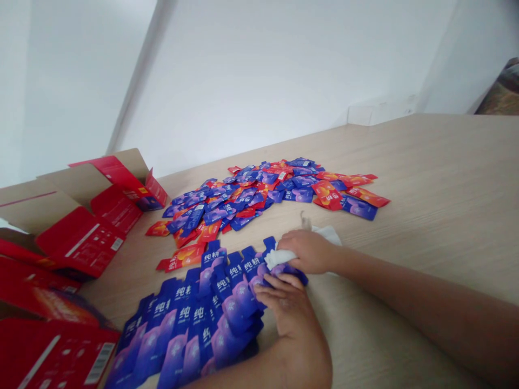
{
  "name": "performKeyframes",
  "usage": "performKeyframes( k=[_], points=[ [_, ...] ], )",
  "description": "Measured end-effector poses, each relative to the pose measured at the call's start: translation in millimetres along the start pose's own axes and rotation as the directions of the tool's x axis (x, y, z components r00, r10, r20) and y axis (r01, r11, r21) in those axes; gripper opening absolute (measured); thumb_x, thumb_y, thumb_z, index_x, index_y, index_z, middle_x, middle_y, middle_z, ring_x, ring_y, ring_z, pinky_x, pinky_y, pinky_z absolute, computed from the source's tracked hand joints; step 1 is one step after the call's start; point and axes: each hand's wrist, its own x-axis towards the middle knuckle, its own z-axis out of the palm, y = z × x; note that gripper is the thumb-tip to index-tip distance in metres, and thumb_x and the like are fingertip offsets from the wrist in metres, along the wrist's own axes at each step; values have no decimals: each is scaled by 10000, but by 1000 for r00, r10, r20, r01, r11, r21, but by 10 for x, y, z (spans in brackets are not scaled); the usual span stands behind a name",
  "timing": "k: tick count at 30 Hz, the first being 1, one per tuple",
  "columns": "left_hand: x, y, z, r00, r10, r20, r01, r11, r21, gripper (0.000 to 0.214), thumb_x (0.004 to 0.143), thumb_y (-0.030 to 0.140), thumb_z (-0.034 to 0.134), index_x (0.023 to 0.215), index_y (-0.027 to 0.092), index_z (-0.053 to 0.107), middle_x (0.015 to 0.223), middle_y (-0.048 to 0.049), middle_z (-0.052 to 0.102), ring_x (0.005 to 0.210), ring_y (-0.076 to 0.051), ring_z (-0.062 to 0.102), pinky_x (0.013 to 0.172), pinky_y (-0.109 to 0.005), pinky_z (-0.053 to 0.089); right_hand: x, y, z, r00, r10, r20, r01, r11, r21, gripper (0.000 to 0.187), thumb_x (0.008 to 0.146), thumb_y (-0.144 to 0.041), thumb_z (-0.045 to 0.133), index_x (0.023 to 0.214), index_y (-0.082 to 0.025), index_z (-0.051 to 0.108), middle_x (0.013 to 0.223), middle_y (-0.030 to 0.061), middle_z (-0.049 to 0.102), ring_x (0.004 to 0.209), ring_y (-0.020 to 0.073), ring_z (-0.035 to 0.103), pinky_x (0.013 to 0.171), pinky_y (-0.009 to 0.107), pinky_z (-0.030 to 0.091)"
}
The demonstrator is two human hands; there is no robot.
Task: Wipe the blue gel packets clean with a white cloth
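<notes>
Wiping looks to be the step in hand, judged from the hand positions.

Right hand (308,251): closed around a bunched white cloth (279,257), knuckles up. The cloth is pressed on the far end of the fanned rows, and a loose tail of it lies on the table (425,178) behind the hand.

Left hand (288,305): lies on the same end of the rows, just beside the right hand, with fingers curled down onto the top packets. Whether they pinch an edge or only press cannot be told.

Blue sachets (194,319): overlapped like shingles in several rows, running from the near left edge up to both hands, printed faces up.

Elsewhere: a loose pile (267,189) of mixed red and blue packets lies further back on the table, apart from the rows. The red cartons (81,243) stand open at the left.

Judgement: a further stroke calls for a light, flat pass along the overlap, with the left hand bracing the row. Dragging against the overlap could lift the packets and scatter the fan.
</notes>
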Motion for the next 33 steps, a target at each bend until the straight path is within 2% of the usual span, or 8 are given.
performKeyframes(
  k=[4,9,13,20,23,26,30,33],
  points=[
    [-14,-8,3,999,31,-32,-27,991,131,389,772,-7,419,1125,43,577,1116,-272,617,952,-370,619,774,-525,498,-9,104,-16,997,76,-26,-77,996,-36,241,738,-230,545,961,-155,601,942,91,615,927,223,539,814,326,370],
    [9,-4,-6,999,28,21,-30,992,125,414,779,-8,400,1139,79,585,1143,-245,611,972,-360,613,787,-522,499,-51,18,-68,989,-33,-145,31,999,-16,283,710,-254,571,973,-153,596,900,78,599,873,218,529,781,321,369],
    [30,-15,-26,996,30,83,-37,996,84,388,791,20,419,1133,83,591,1141,-246,612,966,-359,615,792,-522,501,-44,-34,-40,993,-117,-34,117,993,9,222,715,-266,564,907,-165,611,856,61,597,820,201,532,751,303,370],
    [-18,34,56,999,7,-43,2,978,207,374,779,27,438,1112,93,594,1125,-235,626,940,-361,627,778,-510,495,-15,97,0,994,108,-29,-109,993,-50,233,739,-245,542,946,-158,604,933,89,608,906,219,536,787,310,365],
    [-31,52,87,997,-6,-72,23,974,228,358,777,42,452,1096,107,602,1109,-213,643,933,-359,630,770,-510,492,-29,82,-43,992,92,-83,-97,993,-60,256,733,-245,549,969,-158,601,930,88,604,896,221,531,784,318,368],
    [-26,41,74,997,0,-76,16,976,219,364,775,48,460,1104,114,602,1124,-209,637,939,-358,628,771,-510,492,-45,6,-85,989,15,-150,-19,999,-27,299,725,-240,556,1008,-149,592,926,86,597,885,217,524,783,318,370],
    [-3,9,29,1000,15,-4,-15,991,131,365,770,38,464,1094,105,619,1095,-225,646,942,-375,624,776,-520,492,-36,-70,-62,992,-120,-46,121,992,22,239,728,-263,562,937,-164,616,874,66,599,830,206,535,759,309,370],
    [3,3,18,1000,18,13,-19,994,111,373,773,39,467,1112,98,611,1118,-241,629,949,-377,620,788,-520,490,-12,-29,-19,998,-57,4,57,998,-9,229,732,-265,561,931,-166,618,881,68,607,840,208,543,759,307,366]
  ],
)
